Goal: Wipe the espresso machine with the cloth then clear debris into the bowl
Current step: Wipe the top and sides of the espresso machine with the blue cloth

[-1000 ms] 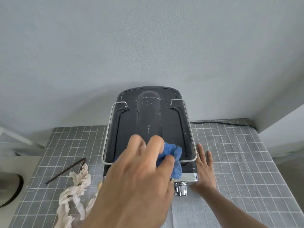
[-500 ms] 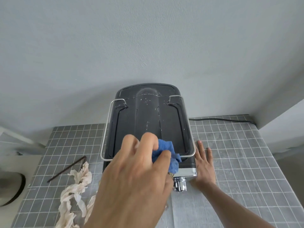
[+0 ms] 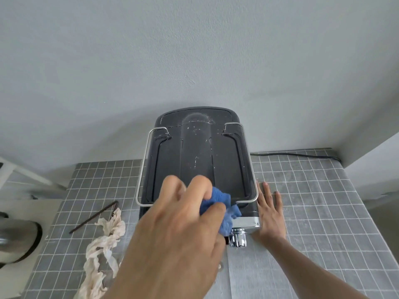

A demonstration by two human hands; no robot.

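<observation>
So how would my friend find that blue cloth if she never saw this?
Find the big black espresso machine standing on the grey tiled counter. At its near edge, the left hand holds the blue cloth. It is the only bright blue thing; the crumpled rag on the counter is cream.

Both hands are bare: the left hand (image 3: 172,240) and the right hand (image 3: 269,214) carry no gloves or rings. Both visible forearms are unsleeved.
</observation>
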